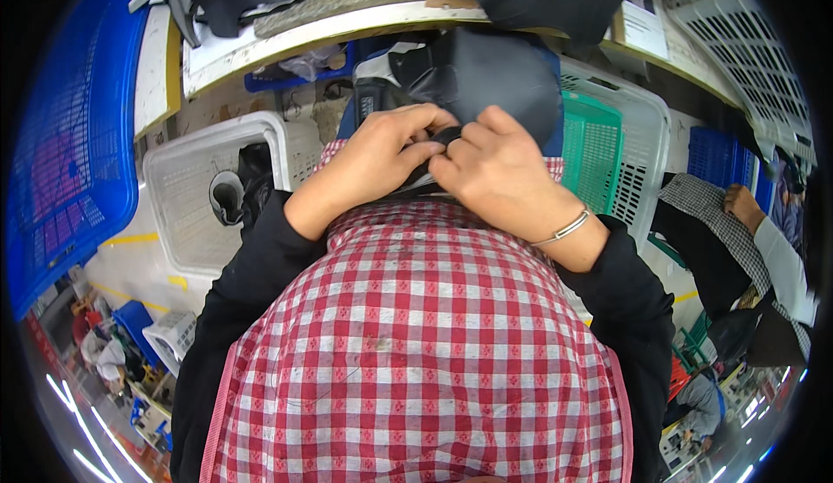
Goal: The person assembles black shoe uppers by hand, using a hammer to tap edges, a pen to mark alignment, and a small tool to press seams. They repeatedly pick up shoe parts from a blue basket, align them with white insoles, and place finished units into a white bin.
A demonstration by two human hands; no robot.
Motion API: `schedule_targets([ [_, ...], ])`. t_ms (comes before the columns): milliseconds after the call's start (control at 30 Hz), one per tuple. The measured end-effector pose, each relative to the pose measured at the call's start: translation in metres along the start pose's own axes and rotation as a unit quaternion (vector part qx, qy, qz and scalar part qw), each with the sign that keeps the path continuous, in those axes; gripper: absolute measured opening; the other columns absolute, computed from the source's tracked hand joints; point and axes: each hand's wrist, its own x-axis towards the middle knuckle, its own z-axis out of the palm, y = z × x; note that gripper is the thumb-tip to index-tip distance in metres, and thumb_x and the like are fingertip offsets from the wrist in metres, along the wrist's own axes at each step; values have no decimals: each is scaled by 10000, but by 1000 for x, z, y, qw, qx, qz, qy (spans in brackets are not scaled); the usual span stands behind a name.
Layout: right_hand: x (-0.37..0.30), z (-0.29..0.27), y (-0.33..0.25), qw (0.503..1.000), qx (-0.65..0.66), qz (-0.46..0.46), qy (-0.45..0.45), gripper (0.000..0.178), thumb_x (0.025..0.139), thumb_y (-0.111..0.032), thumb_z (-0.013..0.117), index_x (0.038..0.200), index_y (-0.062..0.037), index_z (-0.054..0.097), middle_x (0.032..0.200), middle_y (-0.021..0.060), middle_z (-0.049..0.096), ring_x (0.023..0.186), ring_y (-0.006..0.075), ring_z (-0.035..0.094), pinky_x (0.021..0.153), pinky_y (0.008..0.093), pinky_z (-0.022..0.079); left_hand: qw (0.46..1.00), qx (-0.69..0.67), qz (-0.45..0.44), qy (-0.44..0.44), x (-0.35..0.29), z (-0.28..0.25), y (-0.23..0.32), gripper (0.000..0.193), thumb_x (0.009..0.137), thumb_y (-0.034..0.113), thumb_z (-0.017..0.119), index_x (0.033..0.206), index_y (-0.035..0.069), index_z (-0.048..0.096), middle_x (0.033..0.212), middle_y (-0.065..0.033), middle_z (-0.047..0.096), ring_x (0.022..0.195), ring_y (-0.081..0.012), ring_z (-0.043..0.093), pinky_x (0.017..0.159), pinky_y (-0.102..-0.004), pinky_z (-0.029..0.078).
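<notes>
Above my lap, my left hand (375,155) and my right hand (496,164) are close together. Between their fingertips they pinch a small black piece (447,135) that looks like the folded edge of soft material. Both hands have curled fingers, with thumbs pressed inward. Just beyond them lies a smooth black leather-like sheet (503,75), draped across my knees. It is unclear whether the pinched piece belongs to this sheet. A grey and black item (375,79) lies beside the sheet's left side, partly covered.
A white basket (173,197) with black pieces inside stands at left. On the right, a green basket (599,149) sits in a pale crate (646,136). Ahead runs a worktable edge (338,33) with black sheets over it. A co-worker's hand (743,205) shows at far right.
</notes>
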Motion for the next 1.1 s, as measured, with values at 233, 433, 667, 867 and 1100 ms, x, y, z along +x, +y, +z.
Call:
schedule_targets([
  [233, -13, -4, 29, 744, 489, 439, -123, 240, 870, -179, 850, 987, -31, 703, 791, 41, 744, 706, 62, 657, 653, 239, 498, 977, -171, -126, 3, 2, 5, -23, 212, 941, -36, 698, 1153, -44, 713, 1011, -42, 742, 920, -68, 674, 829, -226, 544],
  [433, -28, 11, 27, 679, 575, 451, -70, 219, 907, -174, 830, 923, 2, 700, 756, 7, 707, 699, 33, 608, 631, 221, 481, 952, -241, -187, -6, 5, 0, -21, 259, 918, -54, 712, 1176, -32, 729, 1016, -60, 763, 916, -89, 709, 840, -232, 568],
  [667, -27, 17, 25, 694, 549, 463, -57, 214, 901, -164, 830, 894, 9, 704, 753, 23, 708, 691, 40, 610, 611, 223, 484, 955, -221, -198, -5, 6, 0, -24, 294, 907, -67, 715, 1199, -28, 733, 1028, -75, 774, 912, -103, 726, 838, -238, 581],
  [867, -26, 19, 25, 678, 559, 474, -58, 213, 889, -157, 836, 885, 15, 711, 763, 31, 711, 700, 50, 620, 626, 229, 502, 949, -246, -198, -4, 5, 2, -28, 275, 902, -64, 688, 1167, -20, 748, 1039, -87, 777, 905, -110, 722, 841, -247, 570],
  [1100, -24, 19, 22, 666, 565, 485, -51, 215, 878, -156, 845, 882, 14, 713, 763, 31, 708, 700, 55, 620, 627, 229, 501, 941, -262, -211, -26, 5, 1, -28, 283, 907, -76, 666, 1176, -30, 736, 1039, -82, 772, 903, -108, 718, 844, -245, 569],
])
